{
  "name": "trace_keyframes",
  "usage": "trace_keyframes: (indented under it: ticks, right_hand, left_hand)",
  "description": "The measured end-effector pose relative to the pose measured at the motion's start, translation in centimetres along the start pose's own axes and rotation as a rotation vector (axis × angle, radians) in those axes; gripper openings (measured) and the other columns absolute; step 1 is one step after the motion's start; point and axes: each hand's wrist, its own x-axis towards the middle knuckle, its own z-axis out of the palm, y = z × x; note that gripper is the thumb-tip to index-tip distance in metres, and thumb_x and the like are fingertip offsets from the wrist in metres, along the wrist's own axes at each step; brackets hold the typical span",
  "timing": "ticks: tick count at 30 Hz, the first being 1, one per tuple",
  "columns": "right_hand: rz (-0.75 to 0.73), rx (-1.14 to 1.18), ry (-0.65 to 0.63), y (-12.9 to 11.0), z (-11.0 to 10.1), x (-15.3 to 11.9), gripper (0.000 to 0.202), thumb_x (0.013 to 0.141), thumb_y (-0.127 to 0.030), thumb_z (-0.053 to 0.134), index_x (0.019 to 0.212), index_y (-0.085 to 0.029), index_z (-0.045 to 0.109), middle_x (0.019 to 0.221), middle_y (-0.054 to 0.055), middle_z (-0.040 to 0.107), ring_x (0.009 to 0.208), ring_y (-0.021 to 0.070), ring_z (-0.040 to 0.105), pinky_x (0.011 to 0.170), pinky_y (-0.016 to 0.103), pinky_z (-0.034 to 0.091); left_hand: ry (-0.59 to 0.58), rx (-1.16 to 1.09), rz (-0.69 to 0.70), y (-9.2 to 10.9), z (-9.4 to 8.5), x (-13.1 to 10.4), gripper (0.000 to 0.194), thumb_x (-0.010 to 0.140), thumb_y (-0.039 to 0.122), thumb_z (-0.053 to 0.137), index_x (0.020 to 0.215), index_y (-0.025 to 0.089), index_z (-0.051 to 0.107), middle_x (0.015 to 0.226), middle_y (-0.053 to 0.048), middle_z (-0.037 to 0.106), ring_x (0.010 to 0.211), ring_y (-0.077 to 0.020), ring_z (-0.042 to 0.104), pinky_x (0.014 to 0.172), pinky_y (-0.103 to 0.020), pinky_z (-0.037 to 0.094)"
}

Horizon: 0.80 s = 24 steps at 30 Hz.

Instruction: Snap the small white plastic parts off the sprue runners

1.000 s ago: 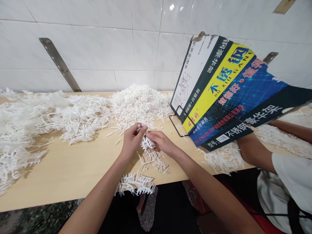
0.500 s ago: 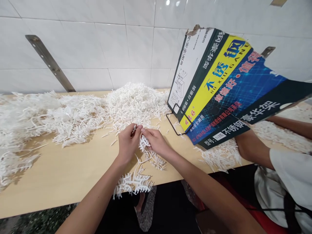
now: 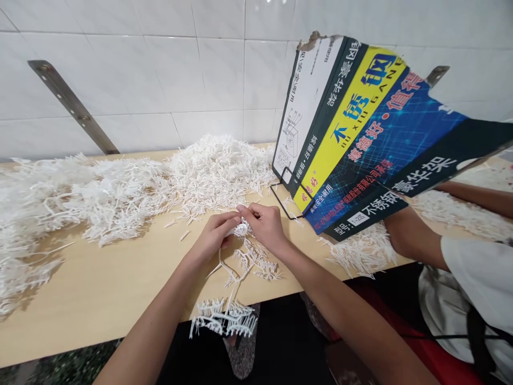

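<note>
My left hand (image 3: pixel 216 233) and my right hand (image 3: pixel 265 225) meet over the table, fingertips pressed together. Between them they grip a white branched plastic sprue (image 3: pixel 242 230), partly hidden by the fingers. From it thin stems run down toward me, with a comb-like cluster of small prongs (image 3: pixel 224 316) hanging over the table's front edge. Another tangle of prongs (image 3: pixel 258 262) lies under my right wrist. Just beyond my fingers is a heap of small loose white pieces (image 3: pixel 218 171).
Branched white sprues (image 3: pixel 116 198) are piled along the left of the table (image 3: pixel 92 283). A printed cardboard box panel (image 3: pixel 360 139) stands in a black wire holder (image 3: pixel 285 202) at right. Past it, a co-worker's arm (image 3: pixel 414 238) reaches over more white pieces (image 3: pixel 364 254). Metal brackets (image 3: pixel 74 107) sit on the tiled wall.
My hands have shifted slightly right, and my right hand has turned with its fingers curled tighter. The hanging prong cluster has moved a little lower, farther past the edge.
</note>
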Motion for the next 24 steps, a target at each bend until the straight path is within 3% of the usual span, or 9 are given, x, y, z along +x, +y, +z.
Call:
trace_keyframes:
  ticks: [6, 11, 13, 15, 17, 19, 21, 24]
  right_hand:
    - [0.001, 0.008, 0.048, 0.0, 0.0, 0.0, 0.056, 0.094, -0.053, 0.064, 0.054, -0.019, 0.044, 0.051, -0.006, 0.032, 0.053, 0.0096, 0.029, 0.054, 0.027, 0.027]
    - [0.054, 0.026, 0.000, 0.3, 0.2, 0.3, 0.059, 0.092, -0.057, 0.064, 0.053, -0.019, 0.041, 0.051, -0.006, 0.028, 0.053, 0.0096, 0.027, 0.054, 0.028, 0.025]
    - [0.087, 0.075, -0.045, 0.2, -0.1, 0.5, 0.058, 0.096, -0.061, 0.057, 0.057, -0.019, 0.048, 0.054, -0.005, 0.036, 0.054, 0.0109, 0.035, 0.055, 0.028, 0.029]
    - [0.071, 0.145, -0.091, 0.0, -0.7, 0.5, 0.057, 0.101, -0.064, 0.043, 0.074, -0.018, 0.064, 0.065, 0.000, 0.054, 0.063, 0.0144, 0.051, 0.062, 0.027, 0.038]
    - [-0.002, 0.218, -0.162, -0.2, -1.3, 0.4, 0.057, 0.103, -0.065, 0.035, 0.104, -0.019, 0.070, 0.091, 0.005, 0.069, 0.085, 0.0199, 0.064, 0.075, 0.030, 0.047]
    - [-0.099, 0.240, -0.261, -0.3, -1.7, 0.2, 0.056, 0.100, -0.067, 0.043, 0.126, -0.022, 0.064, 0.119, 0.009, 0.069, 0.106, 0.0246, 0.065, 0.082, 0.032, 0.051]
    - [-0.188, 0.193, -0.305, -0.3, -1.8, -0.1, 0.059, 0.097, -0.066, 0.052, 0.139, -0.024, 0.055, 0.135, 0.011, 0.063, 0.114, 0.0264, 0.063, 0.081, 0.033, 0.053]
    - [-0.286, 0.079, -0.232, -0.1, -1.2, -0.4, 0.059, 0.098, -0.062, 0.052, 0.144, -0.025, 0.048, 0.135, 0.012, 0.062, 0.112, 0.0258, 0.062, 0.082, 0.035, 0.053]
  left_hand:
    - [-0.091, 0.141, 0.066, 0.7, -0.5, 0.2, 0.034, 0.077, 0.047, 0.083, 0.077, 0.014, 0.074, 0.062, 0.002, 0.046, 0.055, -0.0078, 0.033, 0.052, -0.026, 0.026]
    - [-0.098, 0.141, 0.059, 0.5, -0.2, 0.0, 0.038, 0.078, 0.046, 0.081, 0.064, 0.015, 0.065, 0.058, 0.004, 0.039, 0.054, -0.0081, 0.031, 0.053, -0.026, 0.023]
    - [-0.064, 0.100, 0.071, 0.3, 0.0, 0.0, 0.039, 0.079, 0.044, 0.081, 0.062, 0.016, 0.061, 0.057, 0.004, 0.038, 0.054, -0.0078, 0.031, 0.053, -0.026, 0.022]
    - [-0.024, 0.022, 0.081, 0.2, 0.1, 0.0, 0.041, 0.080, 0.042, 0.080, 0.059, 0.016, 0.056, 0.055, 0.005, 0.036, 0.052, -0.0073, 0.031, 0.052, -0.025, 0.021]
    - [0.012, -0.081, 0.076, 0.2, 0.0, 0.1, 0.042, 0.080, 0.039, 0.080, 0.057, 0.016, 0.053, 0.053, 0.006, 0.033, 0.050, -0.0063, 0.028, 0.050, -0.024, 0.020]
    - [0.060, -0.200, 0.062, 0.3, -0.3, 0.2, 0.040, 0.079, 0.035, 0.080, 0.058, 0.016, 0.053, 0.054, 0.007, 0.031, 0.049, -0.0051, 0.024, 0.049, -0.022, 0.018]
    - [0.096, -0.308, 0.054, 0.3, -0.6, 0.2, 0.036, 0.077, 0.032, 0.082, 0.062, 0.015, 0.055, 0.057, 0.007, 0.032, 0.050, -0.0040, 0.022, 0.048, -0.021, 0.016]
    - [0.062, -0.395, 0.035, 0.3, -0.8, 0.3, 0.032, 0.077, 0.032, 0.083, 0.066, 0.014, 0.059, 0.059, 0.007, 0.037, 0.049, -0.0028, 0.024, 0.048, -0.021, 0.015]
